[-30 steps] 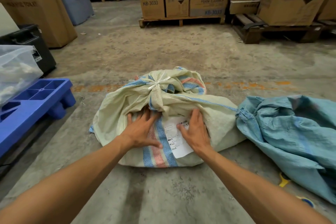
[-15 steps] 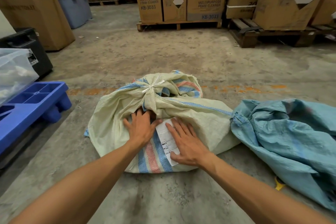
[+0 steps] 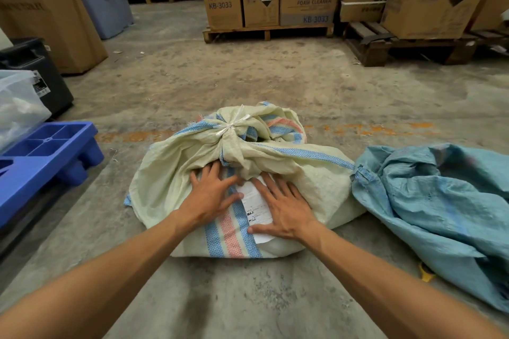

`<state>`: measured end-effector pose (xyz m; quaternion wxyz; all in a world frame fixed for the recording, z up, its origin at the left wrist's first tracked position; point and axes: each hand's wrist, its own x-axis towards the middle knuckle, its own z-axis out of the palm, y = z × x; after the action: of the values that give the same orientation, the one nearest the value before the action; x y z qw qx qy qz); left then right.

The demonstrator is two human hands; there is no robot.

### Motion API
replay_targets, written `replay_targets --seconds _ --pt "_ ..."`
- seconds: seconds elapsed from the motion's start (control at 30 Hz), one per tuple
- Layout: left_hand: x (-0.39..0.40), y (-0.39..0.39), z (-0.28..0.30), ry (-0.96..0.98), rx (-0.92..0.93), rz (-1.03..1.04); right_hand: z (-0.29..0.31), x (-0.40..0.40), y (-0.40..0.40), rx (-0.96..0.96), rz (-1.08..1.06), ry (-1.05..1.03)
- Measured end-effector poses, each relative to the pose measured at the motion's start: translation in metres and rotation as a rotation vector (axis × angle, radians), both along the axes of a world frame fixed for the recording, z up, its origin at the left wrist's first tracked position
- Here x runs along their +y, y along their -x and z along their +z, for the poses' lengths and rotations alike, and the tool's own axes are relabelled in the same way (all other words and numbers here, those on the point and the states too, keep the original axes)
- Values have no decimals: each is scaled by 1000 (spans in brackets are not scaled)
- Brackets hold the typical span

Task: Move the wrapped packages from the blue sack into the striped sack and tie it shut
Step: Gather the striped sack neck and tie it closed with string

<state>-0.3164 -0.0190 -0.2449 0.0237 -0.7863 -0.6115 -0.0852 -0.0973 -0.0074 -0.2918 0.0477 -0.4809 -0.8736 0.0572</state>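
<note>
The striped sack (image 3: 165, 181), pale cream with blue and red bands, lies full on the concrete floor. Its neck is bunched and bound with a white plastic tie (image 3: 230, 126). A white paper label (image 3: 254, 201) sits on the sack's top. My left hand (image 3: 210, 195) lies flat on the sack, fingers spread, just left of the label. My right hand (image 3: 283, 208) rests flat on the label's right side, fingers apart. The blue sack (image 3: 440, 201) lies crumpled and slack on the floor to the right. No wrapped packages show.
A blue plastic pallet (image 3: 46, 154) and a clear bin (image 3: 19, 102) stand at the left. Cardboard boxes (image 3: 305, 0) on wooden pallets line the back. A black crate (image 3: 35, 69) and a grey tub (image 3: 107, 8) sit at the left rear. Something yellow (image 3: 426, 275) pokes out under the blue sack.
My right hand slid left from the sack's cloth onto the label and spread flat. My left hand shifted slightly toward the middle. The sacks have not moved.
</note>
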Motion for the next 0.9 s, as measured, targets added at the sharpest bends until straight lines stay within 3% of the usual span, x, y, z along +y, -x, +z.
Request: replay_targets --seconds 0.1,0.23,0.53,0.83,0.9 --pt "-6 8 -4 35 147 -81 -14 -5 -5 48 -41 71" --pt "-7 1 -7 79 166 -60 -18 -14 -5 39 -60 46" --pt "4 -11 -22 13 175 69 -34 -37 -25 -89 241 -240" --pt "7 -14 -17 -36 194 64 -29 -40 -10 -177 200 -140" --pt "0 -17 -12 -128 207 66 -30 -38 -15 -204 218 -121"
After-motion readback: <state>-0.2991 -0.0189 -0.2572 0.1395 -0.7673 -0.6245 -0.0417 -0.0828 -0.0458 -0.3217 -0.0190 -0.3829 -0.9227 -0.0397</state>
